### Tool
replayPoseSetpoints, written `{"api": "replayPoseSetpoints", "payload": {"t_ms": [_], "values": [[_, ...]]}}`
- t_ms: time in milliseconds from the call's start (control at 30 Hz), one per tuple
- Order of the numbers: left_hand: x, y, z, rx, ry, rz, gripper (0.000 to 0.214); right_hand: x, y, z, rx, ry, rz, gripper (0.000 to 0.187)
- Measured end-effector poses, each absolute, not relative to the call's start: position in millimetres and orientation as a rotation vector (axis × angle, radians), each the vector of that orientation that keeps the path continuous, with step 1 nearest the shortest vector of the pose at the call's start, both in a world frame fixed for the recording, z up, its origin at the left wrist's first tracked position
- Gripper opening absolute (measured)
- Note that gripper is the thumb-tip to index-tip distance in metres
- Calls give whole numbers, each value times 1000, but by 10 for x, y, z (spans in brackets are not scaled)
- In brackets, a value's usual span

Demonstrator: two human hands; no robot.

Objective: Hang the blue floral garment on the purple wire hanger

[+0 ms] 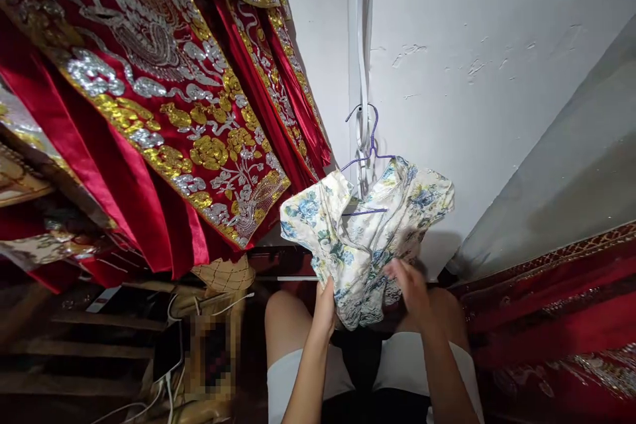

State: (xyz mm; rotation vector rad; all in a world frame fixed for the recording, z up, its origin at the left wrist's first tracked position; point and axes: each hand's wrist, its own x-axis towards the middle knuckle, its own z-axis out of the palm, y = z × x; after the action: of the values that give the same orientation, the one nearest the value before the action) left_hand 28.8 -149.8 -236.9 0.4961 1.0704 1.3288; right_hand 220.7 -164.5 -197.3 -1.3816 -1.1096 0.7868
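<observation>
A small white garment with a blue and yellow flower print (365, 232) hangs on a purple wire hanger (370, 146) against the white wall. My left hand (325, 308) grips its lower left edge, fingers closed on the cloth. My right hand (410, 285) is at the garment's lower right hem, slightly blurred, fingers curled on the fabric. My knees in white shorts show below the garment.
Red satin robes with gold and silver embroidery (163, 119) hang at the left. More red embroidered cloth (556, 318) lies at the right. A white cord (362, 46) runs down the wall. A woven straw object (223, 275), cables and wooden steps sit at lower left.
</observation>
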Motion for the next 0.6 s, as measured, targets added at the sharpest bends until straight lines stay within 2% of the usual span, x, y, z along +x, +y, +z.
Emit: {"api": "replayPoseSetpoints", "payload": {"t_ms": [100, 333, 433, 533, 600], "values": [[320, -1549, -2260, 613, 957, 1263, 75, 1885, -1511, -2053, -1300, -1159, 1032, 65], [289, -1639, -2185, 621, 926, 1111, 72, 1792, -1511, -1960, -1252, -1087, 1019, 64], [299, -1568, -2223, 512, 967, 1229, 63, 1880, -1593, -1929, -1220, -1045, 1017, 65], [318, -1461, -2281, 399, 1081, 1459, 48, 1923, -1633, -1886, -1223, -1041, 1021, 65], [336, -1433, -2338, 445, 1204, 1651, 46, 1916, -1644, -1870, -1230, -1060, 1033, 65]]}}
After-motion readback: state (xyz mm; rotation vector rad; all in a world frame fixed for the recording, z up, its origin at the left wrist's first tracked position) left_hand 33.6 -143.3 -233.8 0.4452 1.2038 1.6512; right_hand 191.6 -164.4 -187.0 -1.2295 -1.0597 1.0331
